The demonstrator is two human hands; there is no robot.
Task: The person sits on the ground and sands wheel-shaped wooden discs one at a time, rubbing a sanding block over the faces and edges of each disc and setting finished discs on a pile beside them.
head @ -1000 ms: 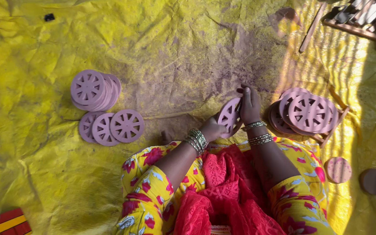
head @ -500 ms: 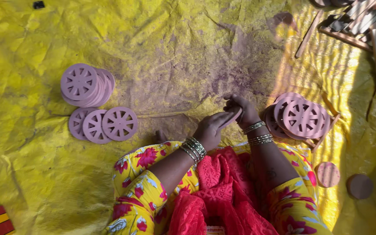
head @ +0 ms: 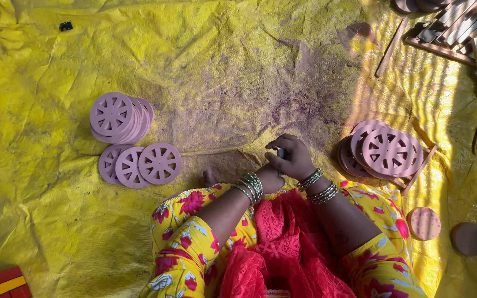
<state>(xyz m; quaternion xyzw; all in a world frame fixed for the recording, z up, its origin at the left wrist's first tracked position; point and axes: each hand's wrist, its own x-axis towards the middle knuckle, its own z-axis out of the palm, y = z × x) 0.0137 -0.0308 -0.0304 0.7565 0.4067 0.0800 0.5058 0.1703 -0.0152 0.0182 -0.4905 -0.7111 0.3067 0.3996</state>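
Head view, right hand [head: 291, 160] grip clamped on small bluish piece [head: 280, 154], left hand [head: 269, 177] grip unclear

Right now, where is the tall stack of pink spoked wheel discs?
In the head view the stack of pink spoked wheel discs sits on the yellow tarp, far to the person's left, just above three more pink wheels lying flat.

Pink spoked discs [head: 159, 163], yellow sheet [head: 227, 66]
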